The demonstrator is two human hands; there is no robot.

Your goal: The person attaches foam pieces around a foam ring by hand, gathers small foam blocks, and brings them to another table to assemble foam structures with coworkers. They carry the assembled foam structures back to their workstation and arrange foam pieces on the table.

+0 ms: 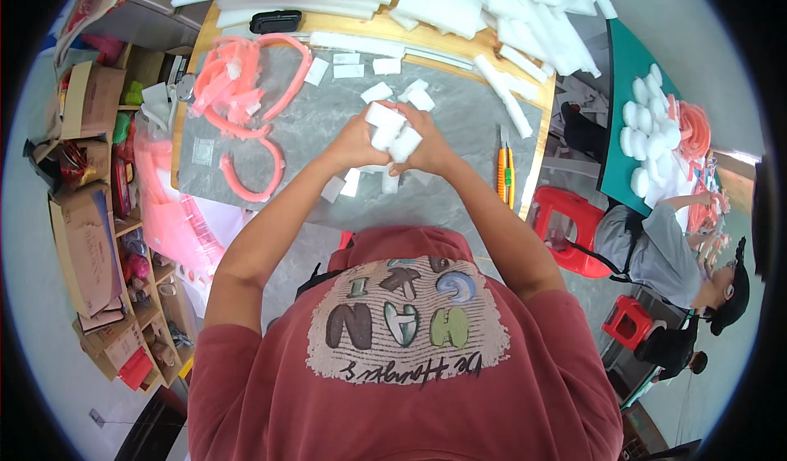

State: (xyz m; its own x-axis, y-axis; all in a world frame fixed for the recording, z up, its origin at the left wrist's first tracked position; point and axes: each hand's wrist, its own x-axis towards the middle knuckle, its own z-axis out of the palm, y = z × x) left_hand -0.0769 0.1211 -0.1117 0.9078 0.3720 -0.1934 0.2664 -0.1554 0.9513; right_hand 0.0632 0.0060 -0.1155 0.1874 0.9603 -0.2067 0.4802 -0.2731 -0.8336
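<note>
Between my two hands, over the grey marbled mat, is a cluster of small white foam blocks (385,137). My left hand (357,141) is curled around the cluster's left side. From the other side, my right hand (428,143) wraps it, fingers at the far edge and thumb low near the front blocks. More white foam pieces (348,71) lie flat beyond my hands, and a few rest below them, partly hidden. Coiled pink foam strips (234,76) are heaped to the left, with a curved pink strip (275,174) nearer me.
Two utility knives (506,174), orange and green-yellow, lie at the mat's right edge. White foam sheets (443,6) pile along the far side near a black tray (275,22). A red stool (566,227) stands at right. A co-worker (656,248) sits by a green table (623,125).
</note>
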